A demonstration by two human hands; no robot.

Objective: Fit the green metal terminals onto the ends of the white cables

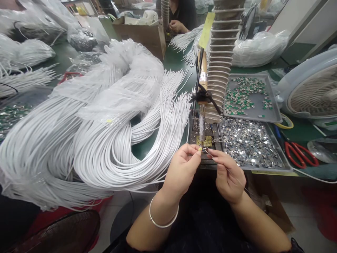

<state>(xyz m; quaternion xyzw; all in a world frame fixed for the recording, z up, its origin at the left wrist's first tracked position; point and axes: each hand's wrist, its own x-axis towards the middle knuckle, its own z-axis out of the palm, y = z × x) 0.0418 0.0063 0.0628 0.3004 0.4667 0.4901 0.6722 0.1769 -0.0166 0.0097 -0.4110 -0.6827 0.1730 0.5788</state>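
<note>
My left hand (pixel 181 169) pinches a small yellow-tipped piece (pixel 200 149) between thumb and forefinger, just in front of a small metal bench jig (pixel 204 135). My right hand (pixel 229 175) holds a thin bare wire (pixel 223 161) between its fingers, and the wire runs up to the left hand's fingertips. The wire's far end and the exact join are too small to read. A large heap of white cable bundles (pixel 92 140) lies to the left of my left hand. A metal tray of shiny small terminals (pixel 249 142) sits just beyond my right hand.
A grey tray of green-and-silver parts (pixel 250 96) stands behind the terminals. A ribbed column (pixel 219 59) rises behind the jig. Red-handled scissors (pixel 300 154) and a white fan (pixel 313 88) are at right. A co-worker's hands (pixel 177 26) work at the far side.
</note>
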